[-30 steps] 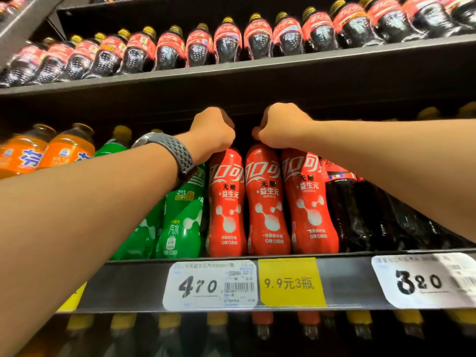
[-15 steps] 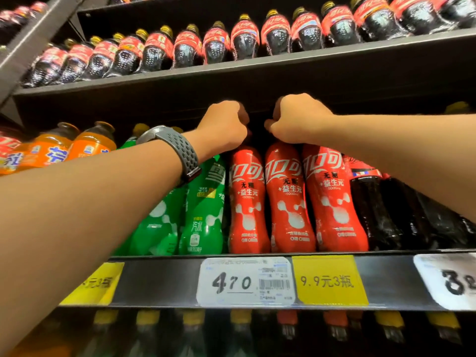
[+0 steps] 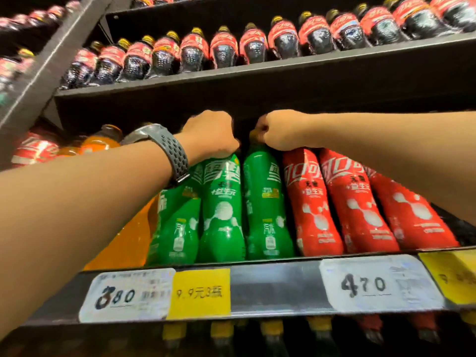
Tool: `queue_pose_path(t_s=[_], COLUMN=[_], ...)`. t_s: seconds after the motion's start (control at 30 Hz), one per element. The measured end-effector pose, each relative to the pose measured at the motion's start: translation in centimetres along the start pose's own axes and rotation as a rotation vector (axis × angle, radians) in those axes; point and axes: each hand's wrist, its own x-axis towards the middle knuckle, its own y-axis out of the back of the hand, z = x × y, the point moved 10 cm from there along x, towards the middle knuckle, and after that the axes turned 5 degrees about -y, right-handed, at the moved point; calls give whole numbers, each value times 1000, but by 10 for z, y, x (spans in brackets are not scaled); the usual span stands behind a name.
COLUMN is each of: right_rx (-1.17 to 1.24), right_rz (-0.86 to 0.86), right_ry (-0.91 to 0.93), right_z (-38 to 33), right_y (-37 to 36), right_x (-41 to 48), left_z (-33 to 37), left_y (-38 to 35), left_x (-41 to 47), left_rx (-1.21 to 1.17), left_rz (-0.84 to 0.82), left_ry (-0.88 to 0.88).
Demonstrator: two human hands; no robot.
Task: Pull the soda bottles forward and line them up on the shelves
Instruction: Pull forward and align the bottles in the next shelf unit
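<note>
Moved leftward off the red soda bottles [image 3: 311, 202], both hands are curled round bottle tops: left hand [image 3: 210, 135] on the middle green bottle [image 3: 222, 207], right hand [image 3: 277, 130] on the rightmost green bottle [image 3: 268, 202].

Left hand [image 3: 210, 135] curled over the top of a green plastic soda bottle [image 3: 222, 210], right hand [image 3: 277, 130] curled round the yellow-capped neck of the adjacent green plastic bottle [image 3: 268, 202], three red-sleeved bottles [image 3: 311, 202] ranged alongside on a black shelf [image 3: 273, 287]

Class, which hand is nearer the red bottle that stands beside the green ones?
Right. The right hand grips the right green bottle, directly beside that red bottle; the left hand grips the middle green bottle, one place farther left.
</note>
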Motion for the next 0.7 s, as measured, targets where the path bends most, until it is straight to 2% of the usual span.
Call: queue_pose_path(t_s=[0.17, 0.33, 0.47, 0.7], right_rx=[117, 190, 264, 242], right_rz=[58, 82, 150, 174], right_ry=[-80, -123, -167, -214], right_z=[11, 16, 23, 28], right_y=[6, 6, 13, 13], right_x=[4, 6, 7, 5], left_z=[-11, -17, -16, -8], left_y=[4, 10, 11, 13], left_x=[0, 0, 0, 2], left_rx=[-271, -404, -431, -389], left_rz=[83, 137, 169, 188], left_ry=[74, 137, 154, 155])
